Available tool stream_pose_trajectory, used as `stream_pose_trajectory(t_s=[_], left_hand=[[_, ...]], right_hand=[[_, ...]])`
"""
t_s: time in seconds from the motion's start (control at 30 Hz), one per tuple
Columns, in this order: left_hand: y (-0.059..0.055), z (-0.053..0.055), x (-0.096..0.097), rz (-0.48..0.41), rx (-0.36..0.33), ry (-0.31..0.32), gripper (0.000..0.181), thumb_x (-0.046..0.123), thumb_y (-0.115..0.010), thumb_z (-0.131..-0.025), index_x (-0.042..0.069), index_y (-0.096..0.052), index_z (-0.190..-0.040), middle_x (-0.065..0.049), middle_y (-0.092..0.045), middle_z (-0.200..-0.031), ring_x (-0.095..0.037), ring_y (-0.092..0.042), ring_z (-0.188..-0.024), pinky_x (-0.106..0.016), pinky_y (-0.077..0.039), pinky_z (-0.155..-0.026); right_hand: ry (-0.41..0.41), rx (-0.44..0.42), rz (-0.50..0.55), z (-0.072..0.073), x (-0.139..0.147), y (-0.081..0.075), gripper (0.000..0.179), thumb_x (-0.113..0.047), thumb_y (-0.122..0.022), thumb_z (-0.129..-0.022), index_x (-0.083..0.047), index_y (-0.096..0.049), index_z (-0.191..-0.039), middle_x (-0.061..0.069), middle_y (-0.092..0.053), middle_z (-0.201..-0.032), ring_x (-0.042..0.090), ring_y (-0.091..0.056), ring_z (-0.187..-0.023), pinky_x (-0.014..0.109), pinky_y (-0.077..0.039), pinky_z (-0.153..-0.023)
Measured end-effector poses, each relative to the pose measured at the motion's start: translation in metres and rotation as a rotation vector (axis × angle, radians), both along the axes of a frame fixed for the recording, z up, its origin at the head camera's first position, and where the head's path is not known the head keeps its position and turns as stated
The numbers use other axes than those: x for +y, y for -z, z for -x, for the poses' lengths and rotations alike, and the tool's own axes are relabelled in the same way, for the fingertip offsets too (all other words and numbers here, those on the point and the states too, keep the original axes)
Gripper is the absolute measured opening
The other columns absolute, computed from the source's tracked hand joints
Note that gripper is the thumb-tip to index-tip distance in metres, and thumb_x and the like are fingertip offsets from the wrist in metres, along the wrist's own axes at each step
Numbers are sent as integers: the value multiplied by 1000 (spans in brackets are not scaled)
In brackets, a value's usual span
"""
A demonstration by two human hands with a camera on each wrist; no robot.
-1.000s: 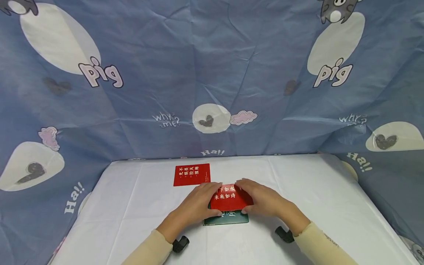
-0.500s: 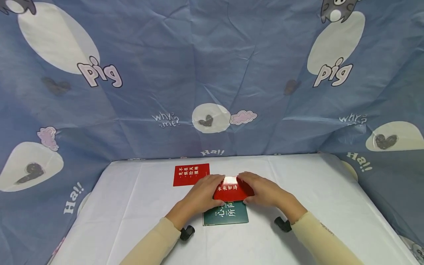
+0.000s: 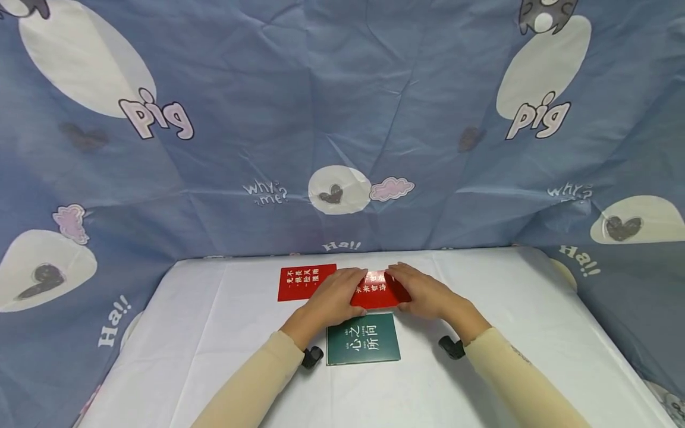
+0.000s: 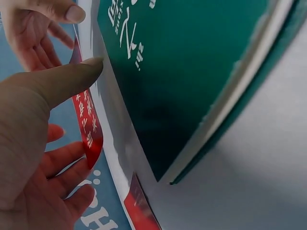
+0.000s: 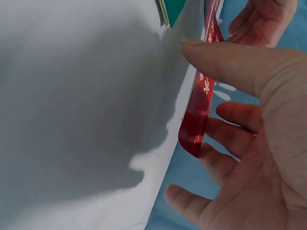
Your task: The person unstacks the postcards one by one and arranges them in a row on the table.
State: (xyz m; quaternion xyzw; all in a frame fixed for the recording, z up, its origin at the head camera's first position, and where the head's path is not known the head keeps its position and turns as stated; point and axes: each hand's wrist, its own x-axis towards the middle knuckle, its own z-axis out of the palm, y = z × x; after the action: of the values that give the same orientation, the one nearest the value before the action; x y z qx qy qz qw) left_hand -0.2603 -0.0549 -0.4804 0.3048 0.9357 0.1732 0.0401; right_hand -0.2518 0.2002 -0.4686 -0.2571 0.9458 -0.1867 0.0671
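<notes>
A red card [image 3: 371, 291] with white Chinese characters is held between both hands, bowed a little along its length in the wrist views. My left hand [image 3: 333, 299] grips its left end, thumb on the near edge and fingers on the far edge. At the right end, my right hand [image 3: 428, 295] holds it the same way. The right wrist view shows the card's curved red end [image 5: 194, 120] against the fingertips. Just nearer than the held card, a green notebook [image 3: 363, 340] with white characters lies flat; its page edges [image 4: 230, 91] show in the left wrist view.
Another red card [image 3: 305, 282] lies flat at the back left, partly behind the left hand. White cloth [image 3: 230, 356] covers the table. A blue printed curtain [image 3: 342, 119] rises behind the table and at both sides.
Both hands have moved away from the body with the red card, from over the green notebook to beyond its far edge. The notebook's cover now shows whole. The other red card stays put.
</notes>
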Motion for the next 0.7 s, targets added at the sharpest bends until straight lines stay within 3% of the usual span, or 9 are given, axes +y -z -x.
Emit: stream_pose_trajectory(t_s=[0.23, 0.4, 0.7], left_hand=[[2, 16, 5, 12, -19, -13, 95, 31, -89, -82, 10, -40, -161, -10, -48, -158, -30, -42, -146, -48, -31, -123], [3, 25, 6, -20, -60, -40, 94, 26, -89, -83, 10, -40, -161, -9, -49, -157, -29, -43, -145, -46, -33, -122], [-4, 35, 6, -2, -118, -60, 96, 25, -89, -84, 14, -36, -163, -7, -46, -160, -27, -39, -148, -43, -32, -123]], right_hand=[[38, -14, -2, 11, -3, 2, 79, -11, -83, -88, -3, -44, -157, 16, -40, -163, 37, -28, -154, 57, -30, -121], [70, -51, -6, 21, -6, 5, 81, -12, -83, -88, -4, -42, -158, 17, -41, -162, 38, -33, -152, 56, -33, -120], [74, -122, 33, 34, -8, 10, 79, -9, -81, -89, -2, -41, -158, 19, -42, -160, 38, -38, -148, 55, -32, -121]])
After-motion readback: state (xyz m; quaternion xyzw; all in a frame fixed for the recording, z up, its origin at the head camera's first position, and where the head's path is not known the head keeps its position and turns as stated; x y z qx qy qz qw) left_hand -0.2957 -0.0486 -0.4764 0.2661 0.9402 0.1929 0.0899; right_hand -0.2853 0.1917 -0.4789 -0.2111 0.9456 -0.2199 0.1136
